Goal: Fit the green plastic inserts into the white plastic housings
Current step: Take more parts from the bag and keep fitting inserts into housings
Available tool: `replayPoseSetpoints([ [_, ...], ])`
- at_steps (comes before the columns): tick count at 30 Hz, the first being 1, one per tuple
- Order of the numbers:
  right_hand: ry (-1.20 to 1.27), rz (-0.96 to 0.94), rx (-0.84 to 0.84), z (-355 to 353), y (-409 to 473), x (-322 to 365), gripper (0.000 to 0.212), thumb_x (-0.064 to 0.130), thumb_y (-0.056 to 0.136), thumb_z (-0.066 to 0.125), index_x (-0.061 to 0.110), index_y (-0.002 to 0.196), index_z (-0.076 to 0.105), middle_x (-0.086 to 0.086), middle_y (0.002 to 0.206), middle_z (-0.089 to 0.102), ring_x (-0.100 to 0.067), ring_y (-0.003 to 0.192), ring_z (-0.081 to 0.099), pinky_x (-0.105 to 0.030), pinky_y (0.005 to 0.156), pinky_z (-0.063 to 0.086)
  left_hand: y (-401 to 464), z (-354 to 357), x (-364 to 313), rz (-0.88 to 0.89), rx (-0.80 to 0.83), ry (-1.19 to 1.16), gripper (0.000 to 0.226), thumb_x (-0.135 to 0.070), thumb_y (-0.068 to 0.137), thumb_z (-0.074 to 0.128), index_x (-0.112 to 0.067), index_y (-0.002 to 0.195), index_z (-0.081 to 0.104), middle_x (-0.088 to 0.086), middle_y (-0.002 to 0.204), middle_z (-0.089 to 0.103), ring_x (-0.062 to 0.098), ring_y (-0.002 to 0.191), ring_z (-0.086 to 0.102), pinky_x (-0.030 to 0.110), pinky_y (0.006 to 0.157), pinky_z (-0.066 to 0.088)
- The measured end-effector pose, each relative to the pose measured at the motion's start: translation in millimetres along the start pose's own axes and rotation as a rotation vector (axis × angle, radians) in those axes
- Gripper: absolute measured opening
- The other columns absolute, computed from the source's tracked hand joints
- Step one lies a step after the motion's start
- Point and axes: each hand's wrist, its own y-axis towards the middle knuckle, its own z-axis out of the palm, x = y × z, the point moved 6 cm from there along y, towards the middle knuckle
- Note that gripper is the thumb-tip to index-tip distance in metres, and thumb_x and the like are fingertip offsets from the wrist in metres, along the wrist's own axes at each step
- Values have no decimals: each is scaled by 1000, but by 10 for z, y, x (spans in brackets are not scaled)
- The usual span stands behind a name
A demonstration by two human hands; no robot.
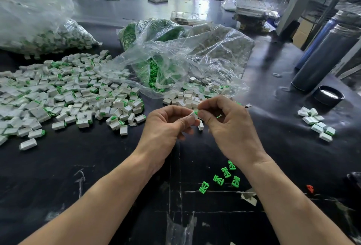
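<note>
Your left hand [166, 123] is pinching the white housing [193, 115], and your right hand [224, 121] is seemingly pressing the green insert [196, 112] leftward into it.

A single wide-angle camera sits at head height and looks forward and down across a dark table [97, 166]. The wearer's forearms enter from the bottom edge and converge near frame centre, where the left hand [166, 125] and right hand [228, 125] meet close to the lens. The near table surface fills the lower half of the frame. The upper portion reaches past clear plastic bags [185, 55] to shelving uprights [298, 0] at the far side. Straight lines bow toward the frame edges. No second view is provided.
</note>
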Motion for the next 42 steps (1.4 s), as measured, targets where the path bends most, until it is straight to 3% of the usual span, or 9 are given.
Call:
replayPoseSetpoints([
  [3,112,55,28,26,4,-31,13,12,93,77,24,95,73,11,81,73,-2,65,62,-20,66,52,0,-14,-31,18,-6,5,11,-11,88,77,-8,97,72,12,90,79,14,68,66,20,56,50],
  [8,298,126,46,57,9,-83,6,6,94,74,11,96,73,3,68,70,-12,55,59,-22,57,52,10,-31,-120,91,-25,102,10,-8,89,76,-17,89,71,8,85,79,12,66,66,21,56,50],
  [17,118,73,71,125,-30,-98,12,13,97,72,24,92,73,8,74,71,-10,63,64,-25,57,53,-6,-54,-116,78,-14,124,7,-9,89,75,-11,96,77,7,85,79,17,70,70,27,67,61],
  [23,32,72,34,148,-71,-104,11,13,97,71,23,93,72,2,78,72,-21,67,69,-49,67,61,-25,-51,-156,117,-42,174,17,4,87,73,-12,84,78,10,79,78,19,66,72,22,61,59],
  [27,-48,24,16,143,-83,-52,10,11,96,73,21,93,72,3,78,71,-18,68,69,-48,69,60,-40,-51,-203,163,-35,254,26,9,88,70,-15,81,79,6,77,77,21,69,74,20,60,57],
  [33,-98,-24,7,155,-95,6,12,9,94,74,20,91,74,6,79,70,-18,73,69,-47,72,59,-45,-70,-246,215,-50,373,41,5,85,70,-33,75,79,-2,72,76,19,70,76,26,65,61],
  [37,-64,-19,-19,156,-107,1,9,5,93,72,14,93,75,1,80,72,-22,75,70,-51,74,59,-25,-76,-217,211,-85,356,32,7,84,70,-23,78,80,4,72,77,28,72,77,46,75,65],
  [42,-112,-46,-37,181,-144,25,7,5,92,74,12,92,76,3,78,72,-17,71,66,-46,72,57,-42,-54,-231,240,-47,402,26,5,81,71,-19,81,80,4,71,76,25,70,76,38,71,65],
])
